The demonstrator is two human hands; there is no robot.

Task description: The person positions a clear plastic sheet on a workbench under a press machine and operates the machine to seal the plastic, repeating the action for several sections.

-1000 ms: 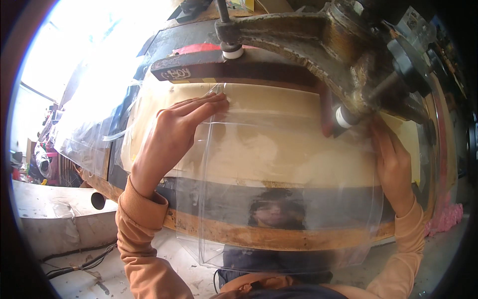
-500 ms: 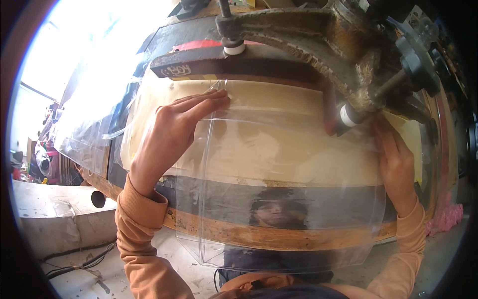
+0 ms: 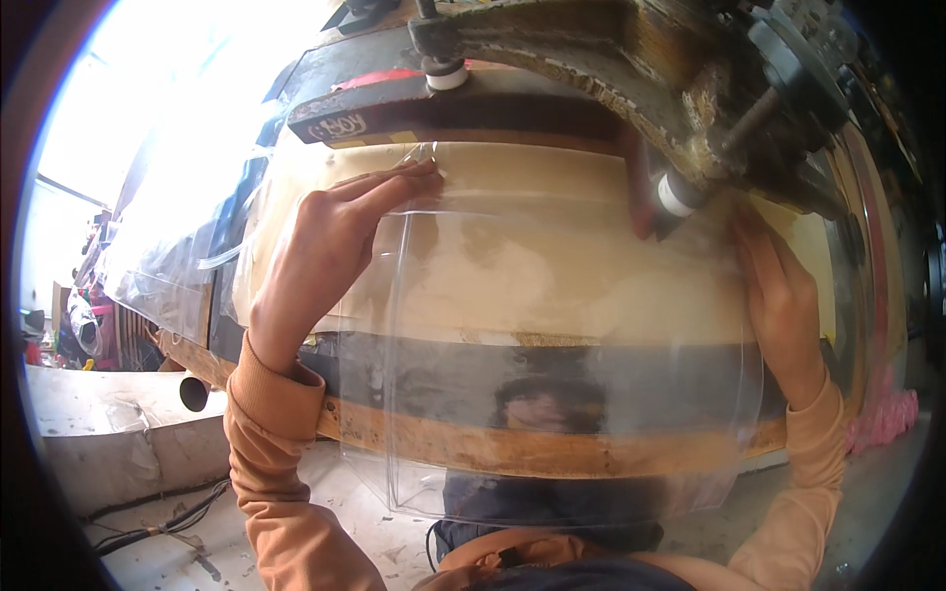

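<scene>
A clear plastic sheet (image 3: 552, 394) with creased seams along its left side spreads over a tan board (image 3: 552, 286) and hangs past the bench's front edge. At its far left corner, my left hand (image 3: 340, 222) has its fingers pressed together on the film, just short of a black bar (image 3: 512, 113). Along the sheet's right edge lies my right hand (image 3: 783, 291), its fingers close together and holding the film beside the metal arm's white collar (image 3: 677, 195). Its fingertips are blurred and partly hidden.
A heavy cast metal arm (image 3: 552, 49) reaches over the board from the upper right and carries the bar. The bench's wooden front edge (image 3: 473, 445) runs before me. More clear plastic (image 3: 168, 256) lies at left; pink plastic (image 3: 884, 422) sits at right.
The bar, board and sheet sit slightly higher and farther left in view. Both hands keep nearly the same hold on the sheet, whose reflections have shifted.
</scene>
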